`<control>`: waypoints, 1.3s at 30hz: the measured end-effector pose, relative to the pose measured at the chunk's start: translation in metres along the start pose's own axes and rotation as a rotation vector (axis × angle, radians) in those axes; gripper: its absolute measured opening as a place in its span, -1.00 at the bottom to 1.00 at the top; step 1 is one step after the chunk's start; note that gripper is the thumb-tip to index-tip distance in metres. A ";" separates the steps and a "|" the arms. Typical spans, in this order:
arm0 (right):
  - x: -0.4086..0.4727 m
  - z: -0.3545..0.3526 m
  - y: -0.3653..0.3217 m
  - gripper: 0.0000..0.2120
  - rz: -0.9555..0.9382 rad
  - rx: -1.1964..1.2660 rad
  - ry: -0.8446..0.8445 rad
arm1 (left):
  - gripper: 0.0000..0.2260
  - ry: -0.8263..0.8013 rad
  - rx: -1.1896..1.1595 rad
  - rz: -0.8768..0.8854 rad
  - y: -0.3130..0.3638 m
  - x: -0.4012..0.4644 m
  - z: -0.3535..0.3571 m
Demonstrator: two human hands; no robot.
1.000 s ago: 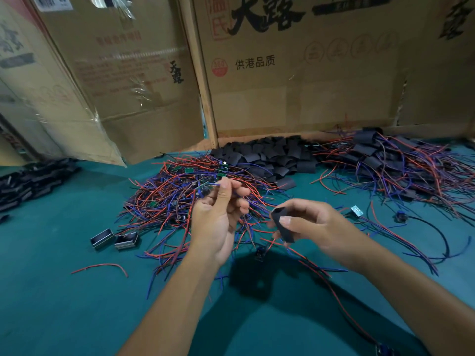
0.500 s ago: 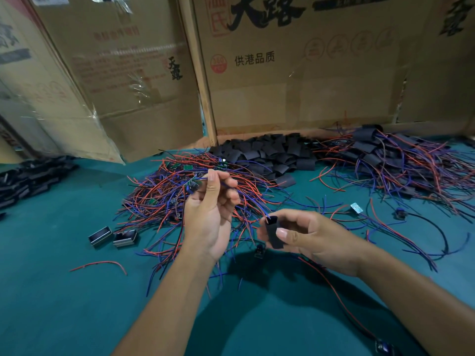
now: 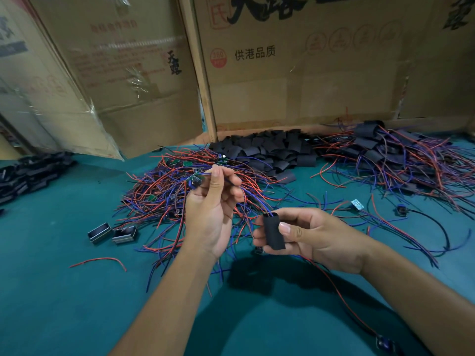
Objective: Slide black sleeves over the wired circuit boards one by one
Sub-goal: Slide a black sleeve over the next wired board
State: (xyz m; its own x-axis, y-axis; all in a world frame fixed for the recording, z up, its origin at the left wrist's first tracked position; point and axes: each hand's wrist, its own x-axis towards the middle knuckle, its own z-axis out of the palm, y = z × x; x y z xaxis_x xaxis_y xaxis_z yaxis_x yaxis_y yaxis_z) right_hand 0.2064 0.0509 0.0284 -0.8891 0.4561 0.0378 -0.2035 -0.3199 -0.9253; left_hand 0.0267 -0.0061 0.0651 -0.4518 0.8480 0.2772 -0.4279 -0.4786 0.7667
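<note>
Head view, mid-frame: left hand [image 3: 209, 217] pinches a small wired circuit board [image 3: 194, 179] at its fingertips, grip narrow, board held up above the tangle of red/blue wired boards [image 3: 164, 186] on the teal bench [image 3: 51, 291]. Right hand [image 3: 305, 233] holds one black sleeve [image 3: 273, 231] betw. thumb and fingers, grip curled round it, mouth up; blue leads appear to enter the top opening [image 3: 270, 215], though whether they run fully through cannot be told. Step in hand, as judged: threading leads first, then drawing the sleeve along to the board. To do it well: keep the sleeve mouth squeezed open, not flat; keep red and blue leads together and taut w/ the left hand; align the board's narrow edge w/ the tube axis so corners don't snag. Spare sleeves [image 3: 270, 152] lie heaped at centre, against the cardboard [image 3: 295, 98]; sleeved units [image 3: 401, 160] at right; two small open metal housings [image 3: 111, 233] at lower left of the tangle. Legible print on cardboard, upper centre: "供港品质", a red roundel reading "360", large partial "天路"; upper left repeats "天路" [image 3: 174, 62], other print too blurred.
</note>
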 end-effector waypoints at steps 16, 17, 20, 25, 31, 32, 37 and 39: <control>0.003 0.003 -0.004 -0.61 -0.029 -0.076 0.147 | -0.77 -0.193 0.546 -0.070 -0.024 -0.018 0.006; 0.004 0.006 -0.004 -0.66 -0.034 -0.059 0.151 | -0.78 -0.202 0.521 -0.109 -0.026 -0.020 0.008; 0.005 0.014 -0.001 -0.81 -0.016 -0.052 0.220 | -0.80 -0.203 0.470 -0.220 -0.033 -0.024 0.013; 0.009 0.019 0.004 -0.74 0.004 -0.054 0.341 | -0.79 -0.227 0.577 -0.288 -0.034 -0.022 0.008; 0.006 0.011 -0.008 -0.72 -0.017 0.031 0.404 | -0.64 -0.230 0.517 -0.312 -0.023 -0.013 0.000; 0.006 0.009 -0.010 -0.69 -0.016 0.038 0.405 | -0.67 -0.245 0.502 -0.301 -0.020 -0.012 -0.001; 0.004 0.005 -0.015 -0.65 0.006 0.110 0.373 | -0.71 -0.306 0.419 -0.276 -0.015 -0.009 -0.005; 0.005 0.003 -0.016 -0.64 0.022 0.152 0.362 | -0.67 -0.323 0.404 -0.256 -0.015 -0.008 -0.006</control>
State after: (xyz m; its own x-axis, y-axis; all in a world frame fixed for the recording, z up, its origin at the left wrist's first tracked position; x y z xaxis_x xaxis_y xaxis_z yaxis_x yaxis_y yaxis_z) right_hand 0.2044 0.0559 0.0448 -0.6976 0.7023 -0.1421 -0.2682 -0.4398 -0.8571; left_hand 0.0320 -0.0075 0.0480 -0.0843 0.9822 0.1679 -0.1310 -0.1779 0.9753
